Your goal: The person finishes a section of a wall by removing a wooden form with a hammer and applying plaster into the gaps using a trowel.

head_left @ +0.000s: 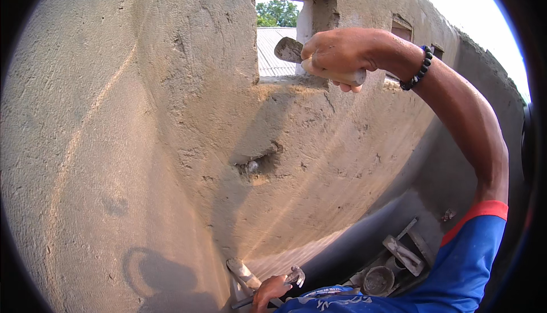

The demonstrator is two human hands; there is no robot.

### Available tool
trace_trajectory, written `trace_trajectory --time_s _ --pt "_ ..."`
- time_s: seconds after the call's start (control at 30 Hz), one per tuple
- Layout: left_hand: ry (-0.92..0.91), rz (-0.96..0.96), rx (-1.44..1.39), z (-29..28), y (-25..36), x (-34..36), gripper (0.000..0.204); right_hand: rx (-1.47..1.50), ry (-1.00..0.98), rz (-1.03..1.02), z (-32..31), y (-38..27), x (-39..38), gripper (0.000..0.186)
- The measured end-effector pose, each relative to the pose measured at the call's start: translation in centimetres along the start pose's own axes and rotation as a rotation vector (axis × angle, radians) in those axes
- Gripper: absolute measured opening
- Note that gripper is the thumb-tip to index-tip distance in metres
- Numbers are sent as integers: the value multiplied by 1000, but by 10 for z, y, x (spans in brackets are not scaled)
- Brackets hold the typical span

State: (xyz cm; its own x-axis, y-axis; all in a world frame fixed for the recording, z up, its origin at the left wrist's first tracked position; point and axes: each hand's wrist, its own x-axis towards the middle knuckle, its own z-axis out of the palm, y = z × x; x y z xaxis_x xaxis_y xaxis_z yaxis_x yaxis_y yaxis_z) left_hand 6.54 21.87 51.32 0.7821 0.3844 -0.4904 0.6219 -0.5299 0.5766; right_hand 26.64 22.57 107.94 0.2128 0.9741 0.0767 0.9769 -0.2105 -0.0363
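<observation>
My right hand is raised in front of the window opening, wrapped round the pale handle of a trowel. The trowel's small rounded blade, coated in mortar, points left across the opening. A beaded bracelet circles my right wrist. Low at the bottom edge, my left hand is closed round a hammer, whose worn metal head sticks out on the right of the fist. Pale wooden pieces stand beside that hand. The rough plastered wall with a broken hole lies between the two hands.
The window opening looks out on a corrugated roof and a tree. Smaller openings follow along the wall to the right. Below right lie a round bucket and a plasterer's float. Another plastered wall rises at left.
</observation>
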Motion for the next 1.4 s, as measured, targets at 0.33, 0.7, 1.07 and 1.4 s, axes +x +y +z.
trace_trajectory --time_s 0.33,0.7,1.07,1.4 --pt "24 35 -28 6 5 -1 46 184 -114 -146 6 10 -23 36" --pt "40 -7 -10 1 4 0 44 299 -44 -81 6 22 -21 44" --pt "-11 55 -32 43 -12 25 46 445 -19 -199 -14 77 -92 45" --pt "-70 58 -3 34 0 24 47 113 3 -202 -1 43 -72 41"
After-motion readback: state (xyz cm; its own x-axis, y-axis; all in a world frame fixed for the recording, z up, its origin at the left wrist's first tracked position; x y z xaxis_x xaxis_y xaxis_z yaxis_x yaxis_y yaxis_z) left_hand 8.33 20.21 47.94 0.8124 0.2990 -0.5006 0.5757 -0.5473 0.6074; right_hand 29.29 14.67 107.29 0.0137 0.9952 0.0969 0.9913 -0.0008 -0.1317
